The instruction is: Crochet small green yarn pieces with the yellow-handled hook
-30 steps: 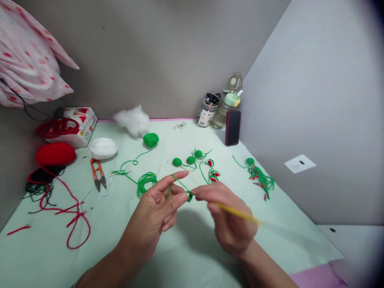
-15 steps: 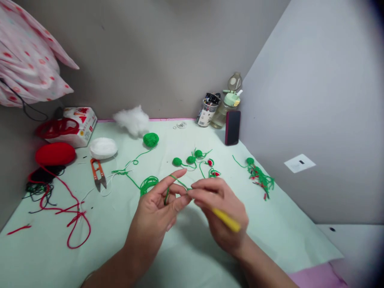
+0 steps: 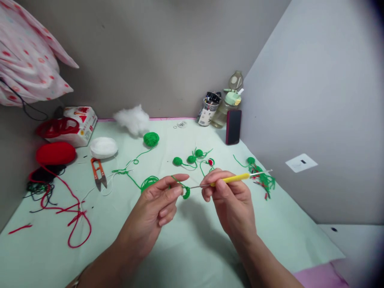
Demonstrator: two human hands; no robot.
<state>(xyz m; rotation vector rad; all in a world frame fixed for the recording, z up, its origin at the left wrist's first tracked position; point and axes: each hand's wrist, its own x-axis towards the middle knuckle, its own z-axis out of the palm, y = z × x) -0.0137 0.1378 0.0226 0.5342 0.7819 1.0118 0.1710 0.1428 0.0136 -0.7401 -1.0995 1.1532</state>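
Observation:
Between thumb and fingers, my left hand [image 3: 160, 202] pinches a small curved green crochet piece [image 3: 186, 193], and green yarn runs over its raised index finger. My right hand [image 3: 232, 200] grips a yellow-handled crochet hook [image 3: 231, 179], held nearly level. The hook's left metal end meets the green piece; its other metal end points right. A coil of green yarn [image 3: 149, 182] lies just behind my left hand. Several green crocheted balls [image 3: 191, 159] with yarn tails rest beyond the hands, near a small red and green piece [image 3: 211, 162].
Orange snips [image 3: 98, 174], a white yarn ball [image 3: 103, 148] and a red yarn ball [image 3: 55, 153] lie at left. White stuffing [image 3: 133, 120] and a green yarn ball [image 3: 151, 139] are at the back. A phone [image 3: 233, 127] and bottle [image 3: 223, 112] stand back right; green scraps [image 3: 261, 176] lie right.
My right hand has turned and moved slightly right, away from my left hand. The yellow hook has swung from slanting down to nearly level, and the green piece now shows between the hands.

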